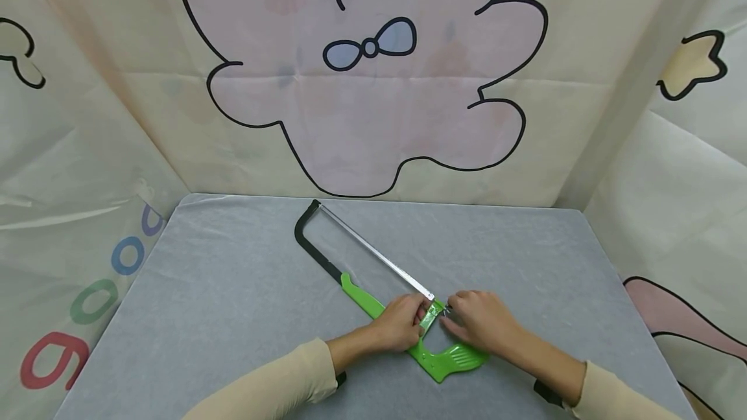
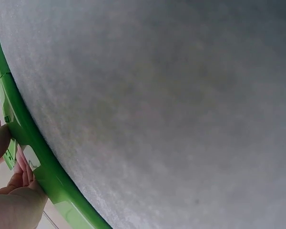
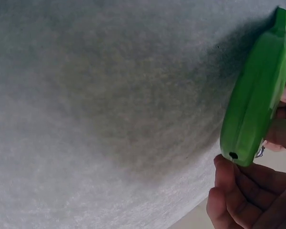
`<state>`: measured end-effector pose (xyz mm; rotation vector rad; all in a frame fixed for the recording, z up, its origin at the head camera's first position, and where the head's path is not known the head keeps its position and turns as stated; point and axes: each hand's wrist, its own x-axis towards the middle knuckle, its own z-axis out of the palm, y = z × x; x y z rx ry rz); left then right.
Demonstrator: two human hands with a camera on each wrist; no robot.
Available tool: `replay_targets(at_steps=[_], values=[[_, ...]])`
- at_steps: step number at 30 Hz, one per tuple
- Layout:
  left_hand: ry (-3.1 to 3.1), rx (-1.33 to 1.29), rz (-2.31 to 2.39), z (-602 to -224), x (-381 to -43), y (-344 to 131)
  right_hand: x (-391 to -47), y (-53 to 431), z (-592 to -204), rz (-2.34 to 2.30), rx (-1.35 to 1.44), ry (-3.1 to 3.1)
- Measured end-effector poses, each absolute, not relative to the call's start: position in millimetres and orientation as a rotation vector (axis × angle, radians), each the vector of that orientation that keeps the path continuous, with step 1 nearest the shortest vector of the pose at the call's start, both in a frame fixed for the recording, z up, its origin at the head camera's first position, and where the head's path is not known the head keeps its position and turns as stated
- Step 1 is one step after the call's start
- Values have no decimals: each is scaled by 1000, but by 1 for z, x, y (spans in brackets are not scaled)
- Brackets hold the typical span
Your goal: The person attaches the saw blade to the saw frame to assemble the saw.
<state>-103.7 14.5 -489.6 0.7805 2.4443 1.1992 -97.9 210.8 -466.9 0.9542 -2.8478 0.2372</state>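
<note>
A hacksaw (image 1: 363, 296) with a green body and a dark bow (image 1: 318, 256) lies diagonally across the table, its silver blade (image 1: 378, 254) running between the bow's far tip and the green front post (image 1: 432, 315). My left hand (image 1: 399, 324) grips the green body beside that post, fingers curled in at the blade's near end. At the post's outer side, my right hand (image 1: 481, 319) pinches a small metal wing nut (image 1: 447, 310), largely hidden by the fingers. Below the right hand is the ribbed green handle (image 1: 458, 360). The right wrist view shows fingers close to the green end (image 3: 252, 100).
Grey cloth covers the table (image 1: 245, 290). Behind it hangs a pale curtain (image 1: 373, 109) with a cartoon animal, and more printed fabric (image 1: 688, 212) stands along both sides. Dark straps show at both wrists.
</note>
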Motion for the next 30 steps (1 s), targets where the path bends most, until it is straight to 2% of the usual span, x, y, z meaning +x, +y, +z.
replay_targets(at_steps=[8,16,22,30], values=[[2452,778,1192,-489,-103,14,-103,216,-467,585,944,-3035],[2490,816,1163,-486,-103,14,-120,229,-471,1400,1081,-3172],[2490,783,1155,-484,-103,13,-127,238,-476,2043,915,-3216],[2484,765,1148,-484,-103,14,-128,240,-479,2380,730,-3185]])
